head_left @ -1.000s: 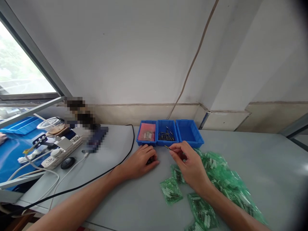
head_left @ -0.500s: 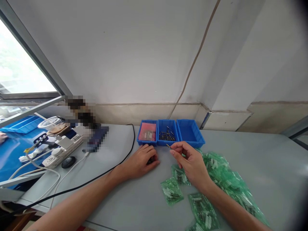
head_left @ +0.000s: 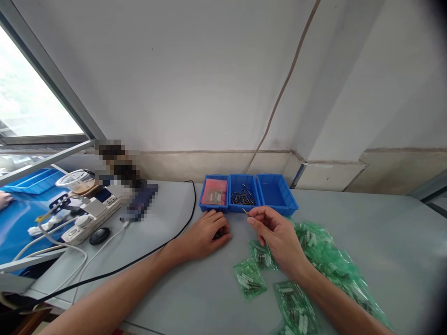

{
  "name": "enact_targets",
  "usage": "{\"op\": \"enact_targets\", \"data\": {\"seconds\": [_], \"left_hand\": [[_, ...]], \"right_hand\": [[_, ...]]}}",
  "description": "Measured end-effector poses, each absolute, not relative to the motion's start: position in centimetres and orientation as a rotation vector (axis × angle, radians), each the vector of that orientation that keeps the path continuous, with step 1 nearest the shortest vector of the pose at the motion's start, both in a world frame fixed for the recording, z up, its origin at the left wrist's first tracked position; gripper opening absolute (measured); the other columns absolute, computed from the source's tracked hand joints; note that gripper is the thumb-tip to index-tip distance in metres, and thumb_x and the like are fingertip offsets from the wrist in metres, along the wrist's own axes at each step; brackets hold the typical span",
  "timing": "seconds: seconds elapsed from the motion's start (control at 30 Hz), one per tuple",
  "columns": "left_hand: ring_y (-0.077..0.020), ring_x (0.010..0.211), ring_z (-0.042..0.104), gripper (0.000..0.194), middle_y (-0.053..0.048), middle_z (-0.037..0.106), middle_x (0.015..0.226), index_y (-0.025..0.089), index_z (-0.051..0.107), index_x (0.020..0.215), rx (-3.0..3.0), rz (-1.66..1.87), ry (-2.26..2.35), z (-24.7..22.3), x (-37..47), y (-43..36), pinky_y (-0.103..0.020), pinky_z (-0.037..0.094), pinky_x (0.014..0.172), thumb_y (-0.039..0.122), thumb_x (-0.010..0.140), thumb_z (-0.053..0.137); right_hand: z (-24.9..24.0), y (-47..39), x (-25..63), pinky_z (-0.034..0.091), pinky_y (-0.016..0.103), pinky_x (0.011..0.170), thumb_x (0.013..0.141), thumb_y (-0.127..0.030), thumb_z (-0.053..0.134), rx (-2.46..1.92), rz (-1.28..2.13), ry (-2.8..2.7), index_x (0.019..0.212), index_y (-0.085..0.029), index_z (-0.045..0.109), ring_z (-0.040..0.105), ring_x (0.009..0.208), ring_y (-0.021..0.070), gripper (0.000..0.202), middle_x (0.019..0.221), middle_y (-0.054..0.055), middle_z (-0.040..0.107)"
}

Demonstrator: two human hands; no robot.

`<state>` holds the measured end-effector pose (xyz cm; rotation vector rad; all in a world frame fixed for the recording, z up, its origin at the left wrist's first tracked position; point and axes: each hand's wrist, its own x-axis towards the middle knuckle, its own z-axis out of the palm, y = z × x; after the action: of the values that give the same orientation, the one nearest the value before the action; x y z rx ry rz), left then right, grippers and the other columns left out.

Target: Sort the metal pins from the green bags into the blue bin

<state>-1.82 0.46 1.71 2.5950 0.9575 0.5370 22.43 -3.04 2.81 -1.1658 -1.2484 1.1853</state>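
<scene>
Pinching one pin (head_left: 245, 211), right hand (head_left: 279, 236) | left hand (head_left: 204, 235) curled, grip unclear | three blue bins (head_left: 274, 190)

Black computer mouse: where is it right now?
In the head view, the black computer mouse sits on the grey table at the left, between the white power strip and the white cable.

Blue bins (head_left: 277, 193); green packets (head_left: 249, 279); grey table (head_left: 206, 293).

Workbench area | blue parts bins (head_left: 242, 208), bagged hardware (head_left: 249, 278), power strip (head_left: 94, 219)
</scene>
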Motion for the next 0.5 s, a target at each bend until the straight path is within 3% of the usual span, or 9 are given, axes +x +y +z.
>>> {"op": "enact_targets", "data": {"seconds": [0.5], "left_hand": [[-0.0213, 0.093, 0.053, 0.016, -0.004, 0.062, 0.098, 0.021, 0.058, 0.098, 2.598, 0.546, 0.95, 1.58, -1.78, 0.48, -0.034, 0.042, 0.084, 0.033, 0.107, 0.06]], "right_hand": [[3.42, -3.27, 22.29, 0.044, 0.024, 0.05, 0.086, -0.051, 0.084, -1.053, 1.46, -0.954, 0.105, -0.021, 0.079, 0.049, 0.067, 0.0139, 0.036, 0.093, 0.005, 0.067]]}}
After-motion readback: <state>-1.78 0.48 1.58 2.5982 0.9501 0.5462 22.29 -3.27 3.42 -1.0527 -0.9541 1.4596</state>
